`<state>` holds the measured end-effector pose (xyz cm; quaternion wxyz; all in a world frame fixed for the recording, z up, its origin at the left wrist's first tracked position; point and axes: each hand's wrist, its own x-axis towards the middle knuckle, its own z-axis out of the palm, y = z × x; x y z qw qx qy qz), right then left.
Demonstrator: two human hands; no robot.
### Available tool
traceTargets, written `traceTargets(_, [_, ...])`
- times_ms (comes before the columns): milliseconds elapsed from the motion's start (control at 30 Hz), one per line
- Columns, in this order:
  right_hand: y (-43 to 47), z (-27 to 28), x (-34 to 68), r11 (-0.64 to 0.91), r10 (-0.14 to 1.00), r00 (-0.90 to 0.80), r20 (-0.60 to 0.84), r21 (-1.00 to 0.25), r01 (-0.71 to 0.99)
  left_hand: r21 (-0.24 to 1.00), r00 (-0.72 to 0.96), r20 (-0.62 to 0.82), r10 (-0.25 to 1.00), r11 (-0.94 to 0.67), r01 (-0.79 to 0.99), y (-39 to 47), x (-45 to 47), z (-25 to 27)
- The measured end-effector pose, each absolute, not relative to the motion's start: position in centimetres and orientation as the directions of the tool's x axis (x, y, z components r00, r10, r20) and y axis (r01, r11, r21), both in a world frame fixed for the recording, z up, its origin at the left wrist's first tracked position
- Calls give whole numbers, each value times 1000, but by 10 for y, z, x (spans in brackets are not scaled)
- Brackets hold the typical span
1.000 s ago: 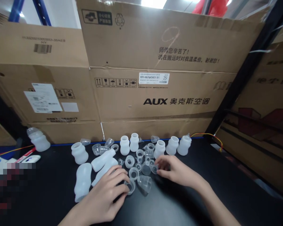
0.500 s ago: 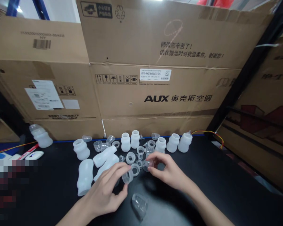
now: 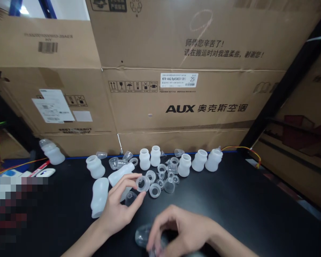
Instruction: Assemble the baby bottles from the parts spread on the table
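Note:
My left hand (image 3: pixel 123 200) pinches a clear screw ring (image 3: pixel 143 183) between thumb and fingers, its open side facing up and toward me. Low in the view, the curled fingers of my right hand (image 3: pixel 179 232) are round a clear domed cap (image 3: pixel 142 236) that lies on its side; the fingertips are blurred and hide part of it. Just beyond the left hand lie more screw rings (image 3: pixel 154 191), small clear teats (image 3: pixel 176 179) and a clear cap (image 3: pixel 169 186). Beneath and left of that hand are white bottle bodies (image 3: pixel 99 198) on their sides.
White bottles (image 3: pixel 184 165) stand in a row along the back of the black table (image 3: pixel 230 210), with clear caps (image 3: pixel 113 163) among them. A large cardboard sheet (image 3: pixel 139 121) walls off the back. At far left are a capped bottle (image 3: pixel 52 152) and a white mouse (image 3: pixel 45 172).
My right hand has left the cluster of small parts and come down toward me to the clear cap, which has shifted left. The left hand has raised and tilted the screw ring.

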<state>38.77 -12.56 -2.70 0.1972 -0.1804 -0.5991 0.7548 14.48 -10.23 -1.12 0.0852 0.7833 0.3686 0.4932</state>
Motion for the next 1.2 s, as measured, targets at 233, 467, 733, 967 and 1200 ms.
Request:
traceTargets(233, [-111,-9,386,-81,938,-345,7,-968,-238,544,230,716,659,-733,408,-106,146,-9])
traceTargets(467, [-115,-12,382,31,936,-338,95,-982,-188,511,360,695,622,-780,361,-114,154,-10])
traceTargets(733, [-120,-14,382,56,901,-405,159,-966,-253,488,479,624,617,-787,378,-115,155,-15])
traceTargets(967, [-130,-9,384,98,854,-479,203,-967,-235,535,493,608,622,-780,324,-114,154,-13])
traceTargets(1200, [-134,-9,388,219,818,-537,205,-975,-39,581,537,583,610,-775,248,-113,155,-8])
